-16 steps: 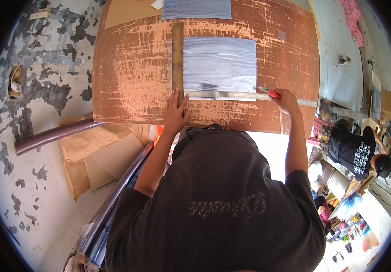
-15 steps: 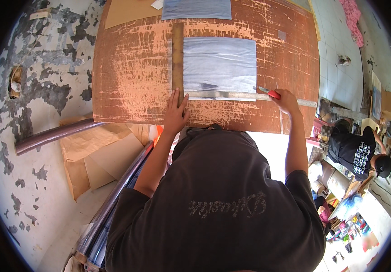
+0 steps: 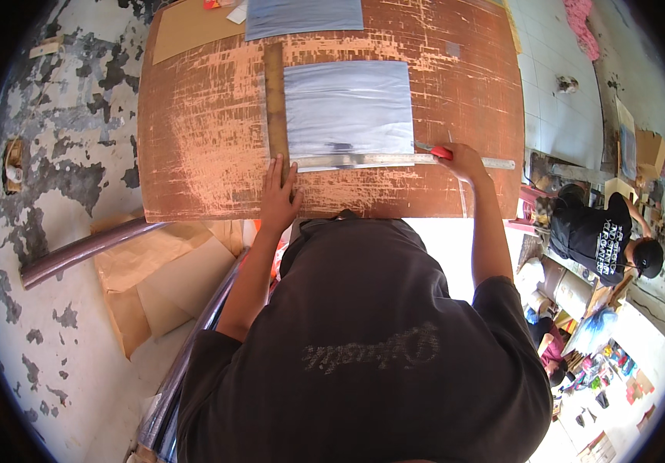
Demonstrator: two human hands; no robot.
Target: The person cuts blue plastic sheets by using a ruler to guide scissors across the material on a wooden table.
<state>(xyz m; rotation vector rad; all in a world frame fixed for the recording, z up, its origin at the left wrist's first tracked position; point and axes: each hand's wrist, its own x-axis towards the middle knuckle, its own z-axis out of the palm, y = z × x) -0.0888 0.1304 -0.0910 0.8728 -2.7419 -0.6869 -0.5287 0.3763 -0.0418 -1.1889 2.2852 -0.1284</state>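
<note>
Seen from above the head: left hand point(image 3: 278, 199) flat, fingers spread, pressing down the near-left end of a long metal ruler point(image 3: 394, 160), right where a wooden strip point(image 3: 275, 100) running near-to-far meets it. Right hand point(image 3: 464, 162) closed around a red-handled cutter point(image 3: 441, 153), held against the ruler's far edge toward its right end; blade itself too small to make out, probably touching the surface. Ruler lying left to right across the worn orange-brown table point(image 3: 194, 139), long axis crosswise to the body, just beyond both hands, along the near edge of a grey-blue sheet point(image 3: 348, 108). Sheet square to the strip on its left side, flat on the table. Right hand nearer the cutter's line; left hand anchoring the opposite end. A second grey sheet point(image 3: 302, 15) at the far edge. Off to the right, lower down, another person in a dark shirt point(image 3: 591, 231) among boxes.
</note>
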